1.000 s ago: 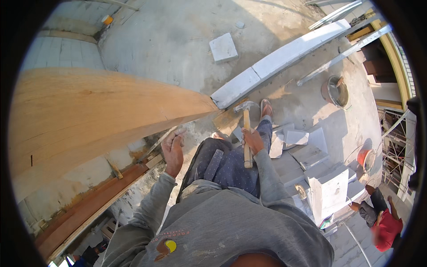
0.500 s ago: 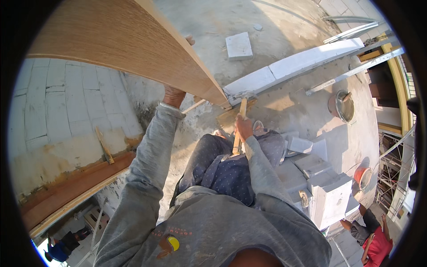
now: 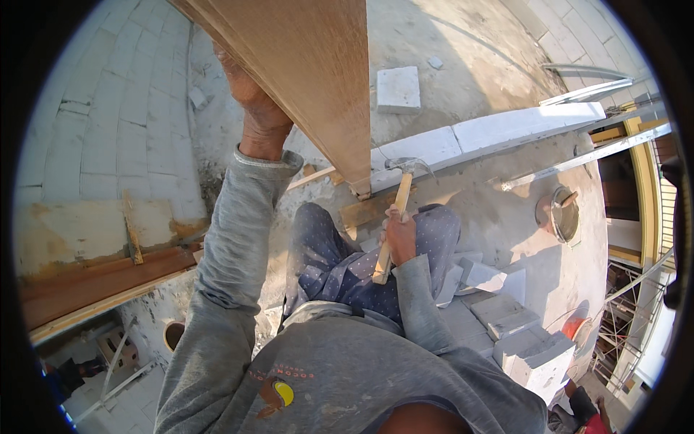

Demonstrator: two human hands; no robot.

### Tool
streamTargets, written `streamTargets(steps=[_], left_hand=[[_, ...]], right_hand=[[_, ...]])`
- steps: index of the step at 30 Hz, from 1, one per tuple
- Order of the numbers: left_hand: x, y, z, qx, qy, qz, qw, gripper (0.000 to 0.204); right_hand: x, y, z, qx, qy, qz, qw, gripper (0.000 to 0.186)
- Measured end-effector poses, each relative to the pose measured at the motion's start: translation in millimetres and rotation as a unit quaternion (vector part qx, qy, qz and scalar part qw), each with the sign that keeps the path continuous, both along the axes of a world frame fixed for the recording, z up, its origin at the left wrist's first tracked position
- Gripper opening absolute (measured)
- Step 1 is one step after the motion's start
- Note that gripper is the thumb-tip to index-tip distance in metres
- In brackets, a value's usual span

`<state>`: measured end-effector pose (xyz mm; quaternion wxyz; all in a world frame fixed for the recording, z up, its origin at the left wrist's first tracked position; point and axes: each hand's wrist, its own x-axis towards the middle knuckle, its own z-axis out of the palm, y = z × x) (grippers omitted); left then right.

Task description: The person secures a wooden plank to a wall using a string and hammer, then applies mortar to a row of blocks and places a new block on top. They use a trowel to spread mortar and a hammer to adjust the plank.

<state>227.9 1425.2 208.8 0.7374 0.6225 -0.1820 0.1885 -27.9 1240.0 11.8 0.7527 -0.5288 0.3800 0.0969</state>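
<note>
Pressing against the smooth, brown-grained board (image 3: 311, 72), whose foot stands beside the white block row (image 3: 499, 130), the left hand (image 3: 253, 98) partly hides its fingers, so their grip cannot be told; a slip could let the board tip. The right hand (image 3: 400, 236) curls its fingers round the wooden-handled hammer (image 3: 403, 189); a stray blow might chip the chalky, square-edged blocks.

Red lettering (image 3: 295, 375) runs across the chest of the grey sweatshirt (image 3: 347, 365), low in the frame and left of centre; a brown-and-yellow emblem (image 3: 283, 394) sits just below it; its finer print is too small to read.
</note>
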Motion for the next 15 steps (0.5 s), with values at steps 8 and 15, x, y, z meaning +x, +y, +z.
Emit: streamTargets(steps=[8, 15], left_hand=[[26.3, -1.1, -39.9, 0.057, -0.051, 0.081, 0.994, 0.068], [24.8, -3.9, -81.5, 0.089, -0.079, 0.107, 0.987, 0.066]], right_hand=[[-2.5, -0.1, -42.1, -0.024, -0.056, 0.090, 0.994, 0.029], [-11.6, -32.7, -73.8, -0.024, -0.081, 0.136, 0.987, 0.032]])
